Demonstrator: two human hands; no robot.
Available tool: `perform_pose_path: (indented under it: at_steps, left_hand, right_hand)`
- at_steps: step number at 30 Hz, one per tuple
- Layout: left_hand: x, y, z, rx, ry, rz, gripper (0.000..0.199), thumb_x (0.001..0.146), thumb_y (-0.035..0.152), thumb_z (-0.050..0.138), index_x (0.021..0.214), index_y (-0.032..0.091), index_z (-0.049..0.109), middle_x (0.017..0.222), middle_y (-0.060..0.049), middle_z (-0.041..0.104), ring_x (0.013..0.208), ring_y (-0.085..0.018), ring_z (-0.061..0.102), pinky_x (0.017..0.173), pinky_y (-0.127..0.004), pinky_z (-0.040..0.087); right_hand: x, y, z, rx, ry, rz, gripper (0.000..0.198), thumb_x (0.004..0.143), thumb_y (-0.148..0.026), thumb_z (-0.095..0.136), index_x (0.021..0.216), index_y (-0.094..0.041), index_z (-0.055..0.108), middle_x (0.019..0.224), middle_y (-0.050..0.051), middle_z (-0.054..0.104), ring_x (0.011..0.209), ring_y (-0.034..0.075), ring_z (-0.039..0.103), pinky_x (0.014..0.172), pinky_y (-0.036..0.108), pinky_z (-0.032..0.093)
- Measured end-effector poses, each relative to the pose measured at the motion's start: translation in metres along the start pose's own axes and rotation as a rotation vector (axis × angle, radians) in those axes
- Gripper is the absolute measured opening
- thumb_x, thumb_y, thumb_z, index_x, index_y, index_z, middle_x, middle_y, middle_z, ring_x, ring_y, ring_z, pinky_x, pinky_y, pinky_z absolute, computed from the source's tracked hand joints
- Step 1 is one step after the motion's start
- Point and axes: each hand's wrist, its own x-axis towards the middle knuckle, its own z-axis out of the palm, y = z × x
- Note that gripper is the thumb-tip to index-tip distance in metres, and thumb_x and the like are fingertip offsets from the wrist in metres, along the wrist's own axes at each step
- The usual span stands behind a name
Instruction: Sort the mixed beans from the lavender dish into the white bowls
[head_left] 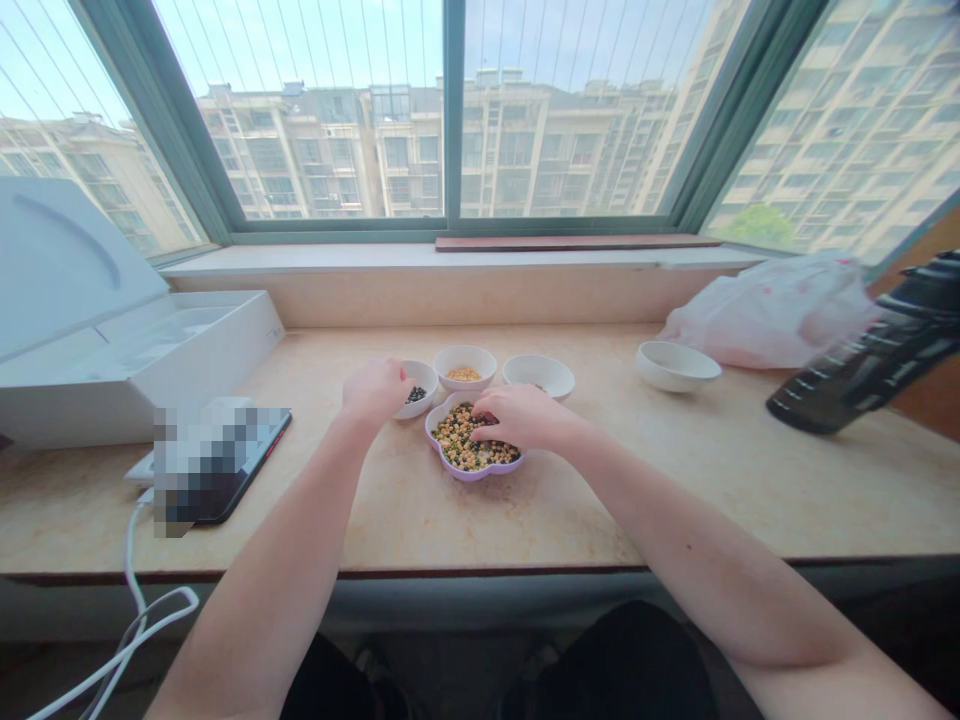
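My right hand (519,416) reaches over a purple-rimmed, scalloped dish (469,475) from the right. Its thumb and fingers are spread apart at the mixed beans (466,440), which are yellow, black and green. My left hand (375,388) is curled at the left edge of a small white bowl (424,404) with black beans (417,394) in it. Its fingertips are mostly hidden, and what they grip cannot be made out. Behind the dish stand a white bowl (465,356) of yellow beans (463,374) and another white bowl (541,374), partly covered by my right hand.
Farther right are a white bowl (678,368), a plastic bag (780,310) and a dark bottle (862,350) lying tilted. At left are an open white box (202,350), a phone (251,470) and a white cable (131,570). The table's front edge (487,571) runs below my forearms.
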Motion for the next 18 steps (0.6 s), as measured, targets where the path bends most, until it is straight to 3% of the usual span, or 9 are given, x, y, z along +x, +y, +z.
perform_pose_path:
  at_steps: [5,18]
  left_hand:
    - [0.0013,0.0013,0.0014,-0.015,-0.004,-0.009,0.032,0.089,0.039,0.054,0.099,0.021,0.077,0.105,-0.011,0.077,0.098,-0.028,0.071,0.082,-0.034,0.053]
    - [0.0017,-0.0005,0.0038,-0.027,0.040,0.030,0.032,0.089,0.037,0.052,0.095,0.020,0.078,0.099,-0.012,0.077,0.090,-0.027,0.071,0.077,-0.036,0.054]
  right_hand:
    - [0.0024,0.0012,0.0011,0.012,-0.001,0.024,0.019,0.094,-0.033,0.061,0.091,-0.024,0.077,0.101,0.004,0.077,0.093,0.022,0.069,0.063,0.030,0.039]
    - [0.0019,0.0018,0.0034,0.079,0.075,0.028,0.016,0.094,-0.029,0.062,0.083,-0.022,0.072,0.095,0.006,0.075,0.088,0.023,0.067,0.065,0.031,0.040]
